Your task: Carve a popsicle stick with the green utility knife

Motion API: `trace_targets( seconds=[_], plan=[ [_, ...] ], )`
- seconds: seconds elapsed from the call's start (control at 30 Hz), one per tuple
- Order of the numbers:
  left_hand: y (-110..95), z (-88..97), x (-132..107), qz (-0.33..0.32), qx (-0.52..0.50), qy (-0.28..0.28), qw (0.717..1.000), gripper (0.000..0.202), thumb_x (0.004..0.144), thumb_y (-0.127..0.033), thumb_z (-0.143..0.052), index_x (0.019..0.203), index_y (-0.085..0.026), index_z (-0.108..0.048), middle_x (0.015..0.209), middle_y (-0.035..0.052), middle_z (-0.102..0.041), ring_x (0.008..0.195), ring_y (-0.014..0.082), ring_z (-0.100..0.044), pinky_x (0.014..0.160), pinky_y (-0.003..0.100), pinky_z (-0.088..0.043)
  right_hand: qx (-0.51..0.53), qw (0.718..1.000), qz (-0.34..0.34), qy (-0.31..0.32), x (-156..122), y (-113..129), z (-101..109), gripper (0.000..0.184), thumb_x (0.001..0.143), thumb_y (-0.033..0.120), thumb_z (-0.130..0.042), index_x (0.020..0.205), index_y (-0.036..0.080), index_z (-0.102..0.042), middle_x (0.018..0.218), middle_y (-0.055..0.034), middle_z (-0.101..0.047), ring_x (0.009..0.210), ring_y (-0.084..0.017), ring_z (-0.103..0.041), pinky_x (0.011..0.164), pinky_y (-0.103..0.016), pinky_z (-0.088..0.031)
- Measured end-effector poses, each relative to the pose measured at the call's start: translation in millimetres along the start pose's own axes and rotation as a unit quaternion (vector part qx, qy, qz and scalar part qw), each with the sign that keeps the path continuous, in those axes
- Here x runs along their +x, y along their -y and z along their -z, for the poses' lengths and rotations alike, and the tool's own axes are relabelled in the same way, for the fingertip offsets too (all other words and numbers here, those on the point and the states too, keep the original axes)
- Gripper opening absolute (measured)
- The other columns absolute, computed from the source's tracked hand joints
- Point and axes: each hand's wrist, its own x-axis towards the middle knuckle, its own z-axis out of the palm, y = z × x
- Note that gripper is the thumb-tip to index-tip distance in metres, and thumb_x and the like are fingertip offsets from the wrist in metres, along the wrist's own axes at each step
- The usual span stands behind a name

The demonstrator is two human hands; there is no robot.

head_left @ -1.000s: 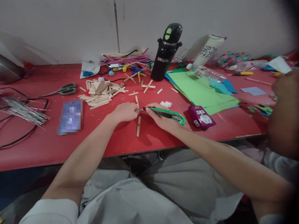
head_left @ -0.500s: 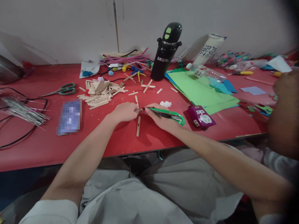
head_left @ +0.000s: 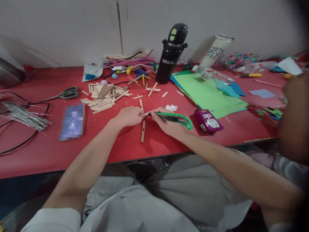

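Observation:
My left hand [head_left: 129,116] is closed in a pinch on one end of a short wooden craft stick [head_left: 148,112]. In my right hand [head_left: 167,123] is a green utility knife [head_left: 184,120], its handle pointing right and its front end close to the stick. The blade is too small to make out clearly. Below the hands another craft stick [head_left: 143,131] with a small slot lies on the red table, its middle hidden. Left of them spreads a pile of craft sticks [head_left: 103,95]. Crossed craft sticks [head_left: 153,89] and white crumpled bits [head_left: 171,107] lie behind my hands.
A black bottle [head_left: 170,54] stands at the back. Right of it are green paper sheets [head_left: 207,91] and a purple device [head_left: 208,121]. Scissors [head_left: 65,93], a blurred card [head_left: 72,121] and wires [head_left: 26,116] lie left. Another person's arm [head_left: 293,119] reaches in at the right.
My right hand with the utility knife has shifted slightly right, and more of the craft stick shows between the hands. My left hand has stayed nearly in place.

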Motion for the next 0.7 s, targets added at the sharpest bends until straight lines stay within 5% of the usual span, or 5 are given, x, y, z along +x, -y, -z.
trace_targets(
  seconds=[0.7],
  plan=[
    [0.6,-1.3,0.7,-0.007,0.009,-0.001,1.0,0.037,0.094,-0.047,-0.043,0.078,-0.021,-0.064,0.089,0.0105,-0.072,0.082,0.0253,-0.064,0.068,0.033,-0.04,0.004,1.0,-0.011,-0.021,2.5,6.9,3.5,0.028,0.1,0.05,-0.052,0.094,0.025,-0.063,0.091,-0.0051,-0.073,0.083,-0.022,-0.067,0.076,-0.035,-0.052]
  ],
)
